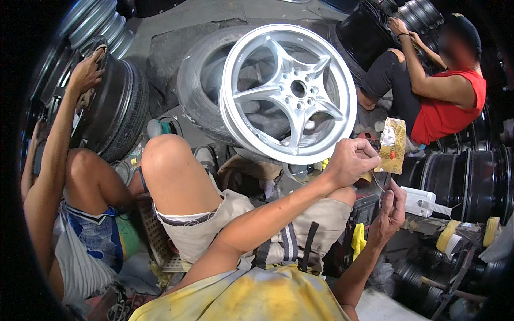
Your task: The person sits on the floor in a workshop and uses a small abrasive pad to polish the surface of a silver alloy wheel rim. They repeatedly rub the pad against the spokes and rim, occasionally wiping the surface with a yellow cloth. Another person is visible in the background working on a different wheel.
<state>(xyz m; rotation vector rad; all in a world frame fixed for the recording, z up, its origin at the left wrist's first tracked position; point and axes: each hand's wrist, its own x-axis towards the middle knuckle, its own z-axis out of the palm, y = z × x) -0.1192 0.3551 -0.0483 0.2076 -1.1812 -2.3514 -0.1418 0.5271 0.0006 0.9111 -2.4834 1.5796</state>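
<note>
My left hand (350, 162) is closed in a pinch at the lower left edge of a small gold-brown rectangular sheet (395, 140). The sheet stands roughly upright, with a silvery patch and a small orange-red spot on its face. Just below it, my right hand (391, 209) is closed, fingertips up, near the sheet's lower edge. A thin curved strip or wire shows between the hands; what the right fingers pinch is too small to make out. Beyond my hands, a silver alloy wheel rim (257, 96) with several spokes lies tilted on a worn tire (198, 85).
On my left a person's arm (51, 155) reaches to a black wheel with a tire (128, 107). A person in a red top (450, 107) works at the upper right. Dark rims (476, 182) and a white device (420, 200) stand at right. A yellow cloth (358, 241) hangs near my right forearm.
</note>
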